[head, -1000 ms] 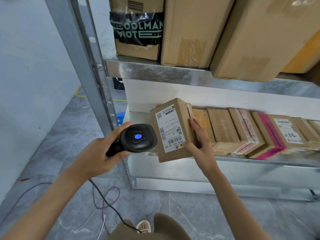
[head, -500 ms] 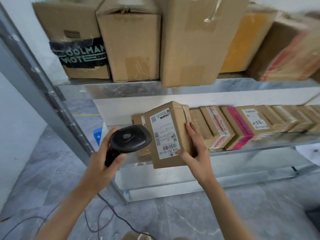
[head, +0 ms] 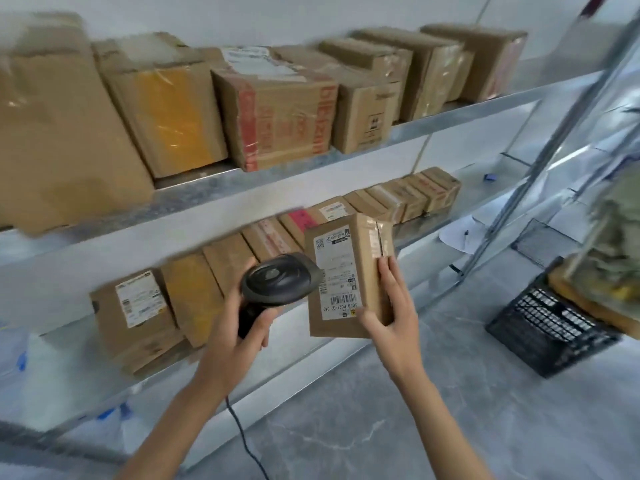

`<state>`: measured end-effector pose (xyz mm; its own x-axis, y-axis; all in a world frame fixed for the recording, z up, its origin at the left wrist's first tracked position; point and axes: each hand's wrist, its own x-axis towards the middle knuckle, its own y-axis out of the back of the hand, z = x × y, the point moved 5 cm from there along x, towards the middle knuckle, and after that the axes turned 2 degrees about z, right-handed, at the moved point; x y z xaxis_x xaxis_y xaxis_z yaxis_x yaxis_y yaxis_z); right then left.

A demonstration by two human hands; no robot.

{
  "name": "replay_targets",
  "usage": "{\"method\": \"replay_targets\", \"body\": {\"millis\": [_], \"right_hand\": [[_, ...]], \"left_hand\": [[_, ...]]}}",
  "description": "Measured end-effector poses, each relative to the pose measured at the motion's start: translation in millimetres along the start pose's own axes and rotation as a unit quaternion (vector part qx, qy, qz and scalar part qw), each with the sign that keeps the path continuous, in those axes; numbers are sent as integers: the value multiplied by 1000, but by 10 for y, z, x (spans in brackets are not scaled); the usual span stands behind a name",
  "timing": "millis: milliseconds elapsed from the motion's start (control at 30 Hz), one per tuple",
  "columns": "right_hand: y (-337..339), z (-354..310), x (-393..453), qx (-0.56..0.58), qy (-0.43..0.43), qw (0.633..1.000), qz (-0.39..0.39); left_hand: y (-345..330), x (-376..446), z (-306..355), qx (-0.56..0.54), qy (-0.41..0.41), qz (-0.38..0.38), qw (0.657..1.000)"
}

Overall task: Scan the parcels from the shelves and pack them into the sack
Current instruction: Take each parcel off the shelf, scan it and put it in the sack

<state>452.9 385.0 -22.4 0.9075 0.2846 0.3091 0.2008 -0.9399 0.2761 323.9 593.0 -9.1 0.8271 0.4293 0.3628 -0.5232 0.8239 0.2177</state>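
Parcel: small brown carton [head: 349, 275], centre of frame, upright, held in front of lower shelf [head: 433, 223], white label w/ barcode facing cam.
R hand: right hand [head: 391, 317] grips the carton's right edge & lower corner; fingers flat up the side, thumb curled across the front near the barcode.
L hand: left hand [head: 239, 327] wrapped round handle of black scanner [head: 280, 280], centre-left; scanner head just beside label, overlapping its left edge in view.
Cable: runs from scanner down to bottom of frame.
Handling (est.): stiff cardboard, taped seam, prob. light since one hand carries it; tape may be slick, so hold by edges/corners, keep thumb off barcode.
Other parcels: row of small boxes [head: 242, 258] on lower shelf; bigger boxes [head: 277, 116] on upper shelf.
Crate: black mesh crate [head: 550, 330], right, on floor.
Sack: can't tell where.
Blur: frame edges smeared.
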Motion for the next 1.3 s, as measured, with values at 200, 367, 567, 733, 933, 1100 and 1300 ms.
{"method": "replay_targets", "body": {"millis": [200,367,567,733,933,1100,1300], "right_hand": [[1084,464,-43,-85,-57,989,108],[1813,847,-112,-45,-127,966,220],[2421,1164,4,-34,-161,934,318],[2808,1496,365,-46,-182,911,368],[3235,1779,845,-44,-211,880,424],[3577,2054,1071,-45,-237,855,459],[4192,2515,1309,-48,-256,835,485]], "left_hand": [[-1333,334,159,-70,32,-81,994],[-2323,528,165,-117,58,-160,978],[-3324,864,133,-162,63,-245,954],[-4055,1282,181,-206,58,-283,935],[-4878,1799,332,-255,53,-328,908],[-5557,2077,301,-267,79,-359,891],[-6471,2215,270,-253,92,-390,881]]}}
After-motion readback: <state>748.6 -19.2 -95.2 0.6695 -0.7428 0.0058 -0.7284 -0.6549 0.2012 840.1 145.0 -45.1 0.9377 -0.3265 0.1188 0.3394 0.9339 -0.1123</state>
